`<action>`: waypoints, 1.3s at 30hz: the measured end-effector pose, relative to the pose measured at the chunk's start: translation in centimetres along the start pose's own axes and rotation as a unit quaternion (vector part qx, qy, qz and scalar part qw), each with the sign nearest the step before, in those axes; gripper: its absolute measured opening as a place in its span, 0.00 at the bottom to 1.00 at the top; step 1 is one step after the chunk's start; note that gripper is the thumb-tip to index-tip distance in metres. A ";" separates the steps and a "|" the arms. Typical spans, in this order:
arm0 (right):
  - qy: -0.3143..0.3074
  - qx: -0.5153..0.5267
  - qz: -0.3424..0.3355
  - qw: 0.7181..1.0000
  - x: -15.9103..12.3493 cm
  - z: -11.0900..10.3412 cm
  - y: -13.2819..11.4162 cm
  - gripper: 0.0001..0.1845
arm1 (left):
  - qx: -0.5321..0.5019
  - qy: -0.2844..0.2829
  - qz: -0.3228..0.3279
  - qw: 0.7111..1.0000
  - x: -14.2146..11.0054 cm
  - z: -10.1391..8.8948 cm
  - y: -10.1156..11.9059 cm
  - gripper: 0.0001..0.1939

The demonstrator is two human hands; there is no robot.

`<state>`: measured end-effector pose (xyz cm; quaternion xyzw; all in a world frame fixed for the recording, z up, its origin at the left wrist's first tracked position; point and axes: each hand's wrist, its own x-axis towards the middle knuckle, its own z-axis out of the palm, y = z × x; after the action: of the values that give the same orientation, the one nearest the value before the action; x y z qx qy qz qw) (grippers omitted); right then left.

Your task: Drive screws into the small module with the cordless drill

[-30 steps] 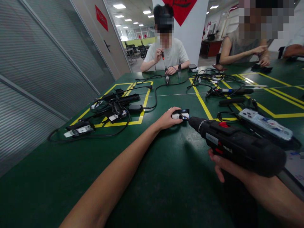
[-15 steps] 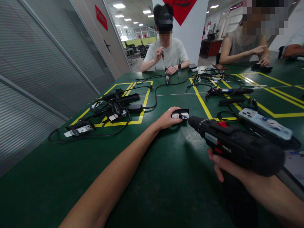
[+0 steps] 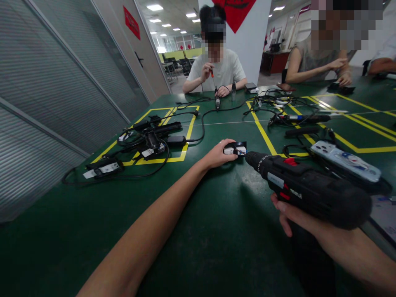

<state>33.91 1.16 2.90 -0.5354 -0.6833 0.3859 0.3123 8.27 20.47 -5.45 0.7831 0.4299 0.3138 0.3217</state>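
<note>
Just above the middle of the frame, a small black-and-white part (image 3: 239, 150) rests on the green surface (image 3: 204, 231), and our left grip (image 3: 224, 153) is closed around its left end, thumb at the front. Our right grip (image 3: 298, 216), at the lower right, is wrapped about the handle of a black cordless drill (image 3: 312, 187). The drill lies across the right half of the frame, its chuck (image 3: 253, 160) aimed leftward and a thin bit reaching to the part's right end. At this range we cannot make out whether the bit is seated in a screw or only touching near one.

We judge the step in hand to be work with the bit on that end, with one hand bracing the part while the other steadies the tool. The next move, as we see it, calls for the bit kept in line with the part, even pressure from the right, and a left hold firm enough that the part cannot twist, with the fingertips well clear of the bit.

At the left of the frame, a black power adapter (image 3: 176, 141) sits beside a heap of dark devices, within yellow tape (image 3: 260, 128). At the top centre, a co-worker's hand (image 3: 206, 73) holds a screwdriver.
</note>
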 end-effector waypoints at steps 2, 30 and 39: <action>-0.021 0.000 0.008 1.000 0.0 -0.1 0.1 0.25 | -0.001 0.001 0.001 1.000 0.0 0.0 0.0 0.30; -0.050 0.024 0.078 0.995 0.1 0.0 0.3 0.25 | 0.006 0.003 0.010 1.000 0.0 0.0 0.0 0.30; -0.044 0.031 0.072 0.996 0.0 0.0 0.1 0.26 | 0.005 0.005 0.011 1.000 0.0 -0.1 -0.1 0.30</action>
<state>33.96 1.21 2.86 -0.5561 -0.6435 0.4517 0.2696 8.17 20.51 -5.46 0.7879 0.4240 0.3193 0.3122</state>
